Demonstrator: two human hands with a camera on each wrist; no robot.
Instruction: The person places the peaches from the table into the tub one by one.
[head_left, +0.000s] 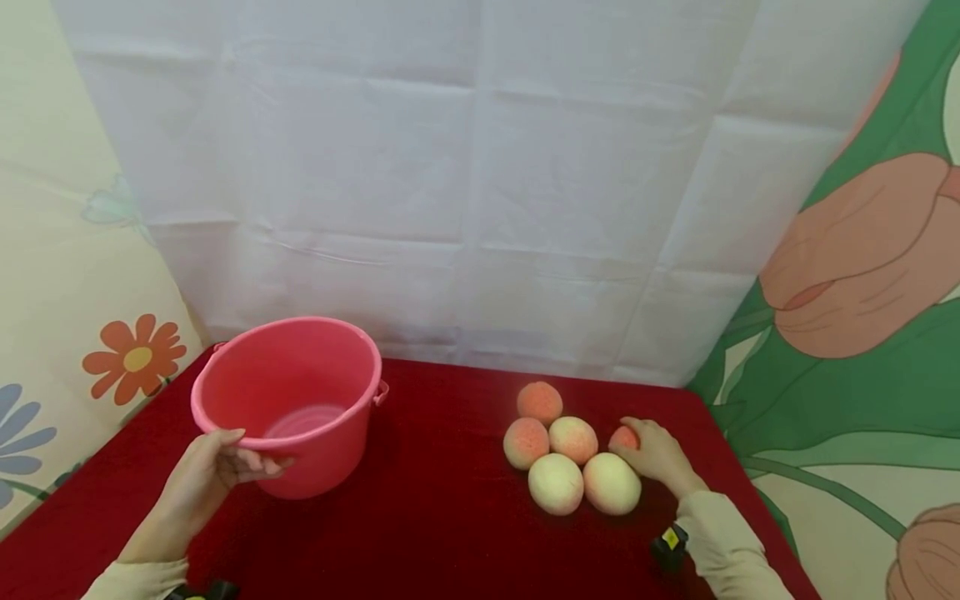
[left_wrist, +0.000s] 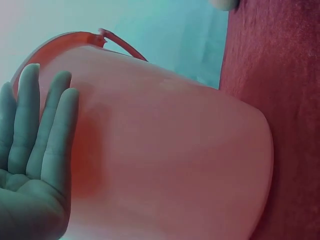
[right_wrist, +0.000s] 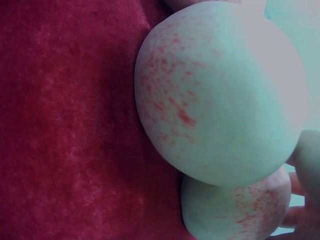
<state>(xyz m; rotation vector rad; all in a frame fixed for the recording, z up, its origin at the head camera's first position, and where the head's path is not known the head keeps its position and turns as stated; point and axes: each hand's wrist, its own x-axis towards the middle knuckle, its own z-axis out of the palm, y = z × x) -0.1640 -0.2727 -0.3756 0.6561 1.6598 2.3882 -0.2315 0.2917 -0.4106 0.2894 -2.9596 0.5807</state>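
Person in pale cream, long-sleeved top, left sleeve (head_left: 138, 582) and right sleeve (head_left: 727, 546) of plain cloth, softly wrinkled along right forearm. Left hand (head_left: 202, 475) and right hand (head_left: 658, 457) bare. Small, angular black device (head_left: 662, 550) at right wrist bears square yellow marking (head_left: 671, 537), detail too small to read; similar black unit (head_left: 219, 591) at left wrist, partly cropped. Slim fingers (left_wrist: 56, 142), creased at joints, in left wrist view; lined palm (left_wrist: 30, 212) below.
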